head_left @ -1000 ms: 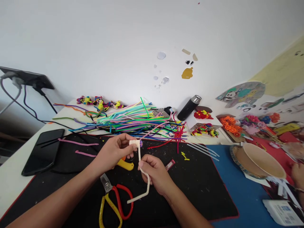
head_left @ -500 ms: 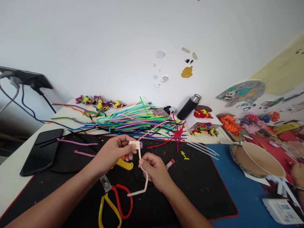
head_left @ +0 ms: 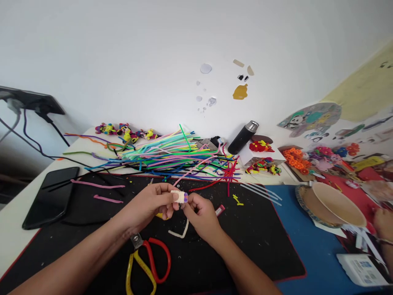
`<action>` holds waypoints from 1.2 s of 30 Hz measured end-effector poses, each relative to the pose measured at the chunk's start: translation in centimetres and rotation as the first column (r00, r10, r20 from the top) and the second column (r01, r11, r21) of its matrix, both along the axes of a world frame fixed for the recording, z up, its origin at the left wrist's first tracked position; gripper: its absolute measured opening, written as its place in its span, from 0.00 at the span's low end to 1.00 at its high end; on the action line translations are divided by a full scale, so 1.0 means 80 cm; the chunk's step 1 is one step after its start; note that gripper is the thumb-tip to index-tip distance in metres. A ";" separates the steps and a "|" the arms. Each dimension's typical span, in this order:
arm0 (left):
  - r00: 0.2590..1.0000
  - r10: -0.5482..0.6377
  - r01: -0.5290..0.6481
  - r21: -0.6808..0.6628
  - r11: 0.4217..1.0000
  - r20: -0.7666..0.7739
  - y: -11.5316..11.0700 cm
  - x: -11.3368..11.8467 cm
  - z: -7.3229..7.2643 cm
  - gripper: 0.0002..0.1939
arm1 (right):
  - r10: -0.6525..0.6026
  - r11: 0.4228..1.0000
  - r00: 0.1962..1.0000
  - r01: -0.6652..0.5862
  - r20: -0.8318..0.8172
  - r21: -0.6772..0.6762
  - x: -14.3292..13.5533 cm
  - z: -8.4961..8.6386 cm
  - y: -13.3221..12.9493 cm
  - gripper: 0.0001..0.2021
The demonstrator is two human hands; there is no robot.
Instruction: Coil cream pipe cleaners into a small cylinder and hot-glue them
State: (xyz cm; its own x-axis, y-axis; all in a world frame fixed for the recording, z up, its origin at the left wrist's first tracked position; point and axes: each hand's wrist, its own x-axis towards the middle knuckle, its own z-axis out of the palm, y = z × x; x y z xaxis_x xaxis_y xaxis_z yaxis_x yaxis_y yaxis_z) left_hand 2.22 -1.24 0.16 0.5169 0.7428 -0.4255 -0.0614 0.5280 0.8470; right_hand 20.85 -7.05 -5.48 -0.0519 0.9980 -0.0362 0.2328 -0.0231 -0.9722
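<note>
Two hands: both meet over the middle of the black rubber mat (head_left: 245, 241), fingers pinched on one small piece.
Left hand (head_left: 153, 203): fingers narrow, thumb and forefinger clamped on the cream pipe-cleaner coil (head_left: 178, 196), holding it from the 9 o'clock side.
Right hand (head_left: 199, 211): fingers narrow, tips pressed to the coil from the 3 o'clock side; a purple tip shows just at the coil's right end.
Cream pipe-cleaner coil: held above the mat between the two hands; its loose cream tail (head_left: 181, 231) hangs down at 6 o'clock and curls onto the mat.
Red-and-yellow-handled scissors (head_left: 147, 262): flat on the mat at 7 o'clock from the hands, near the left forearm.
Yellow plastic tool (head_left: 159, 214): mostly hidden under the left hand.
Heap of many-coloured pipe cleaners (head_left: 172, 157): at 12 o'clock, spread over the far edge of the mat.
Two pink pipe-cleaner pieces (head_left: 98, 186): on the mat at 9 o'clock, well apart from the hands.
Black phone (head_left: 50, 196): face up on the white desk (head_left: 18, 229), at 9 o'clock beyond the mat.
Small red clip (head_left: 220, 210): on the mat just beside the right hand, at 3 o'clock.
Black metal flask (head_left: 243, 137): lying tilted at 1 o'clock by the wall.
Brown paper bowl (head_left: 337, 203): at 3 o'clock, far right.
Another person's hand (head_left: 383, 223): at the right edge, near the bowl.
</note>
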 end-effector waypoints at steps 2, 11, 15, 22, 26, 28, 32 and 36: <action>0.999 -0.031 0.031 -0.008 0.999 -0.007 -0.001 0.000 0.001 0.21 | -0.002 0.998 0.996 -0.003 0.090 0.055 0.003 0.001 0.000 0.11; 0.979 -0.200 0.202 0.065 0.977 -0.034 -0.004 -0.003 -0.003 0.21 | 0.005 0.970 0.930 -0.094 0.368 0.225 0.018 0.005 0.006 0.04; 0.960 -0.281 0.278 0.145 0.949 -0.003 -0.001 -0.008 -0.006 0.20 | 0.014 0.960 0.904 -0.132 0.428 0.248 0.020 0.007 0.007 0.07; 0.944 -0.326 0.328 0.176 0.928 -0.042 0.001 -0.010 -0.001 0.18 | 0.016 0.951 0.887 -0.155 0.462 0.266 0.019 0.008 0.008 0.09; 0.943 -0.323 0.332 0.176 0.927 -0.081 0.002 -0.010 0.000 0.18 | 0.021 0.949 0.876 -0.169 0.481 0.267 0.021 0.008 0.008 0.09; 0.944 -0.322 0.330 0.163 0.930 -0.077 0.002 -0.009 0.000 0.19 | 0.026 0.949 0.874 -0.175 0.485 0.263 0.021 0.008 0.009 0.08; 0.964 -0.264 0.266 0.089 0.960 -0.027 -0.001 -0.003 -0.006 0.22 | 0.018 0.961 0.900 -0.135 0.434 0.240 0.021 0.007 0.009 0.08; 0.988 -0.151 0.151 0.016 0.988 0.026 -0.005 0.002 -0.014 0.24 | 0.005 0.984 0.949 -0.061 0.316 0.166 0.019 0.004 0.010 0.08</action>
State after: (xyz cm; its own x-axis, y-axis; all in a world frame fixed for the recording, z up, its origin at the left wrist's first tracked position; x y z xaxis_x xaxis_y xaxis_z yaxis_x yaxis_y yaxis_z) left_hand 2.38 -1.64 -0.93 0.6347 0.6613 -0.3998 -0.0051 0.5209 0.8536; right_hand 22.38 -6.21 -5.20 -0.0986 0.9883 0.1159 0.5240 0.1506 -0.8383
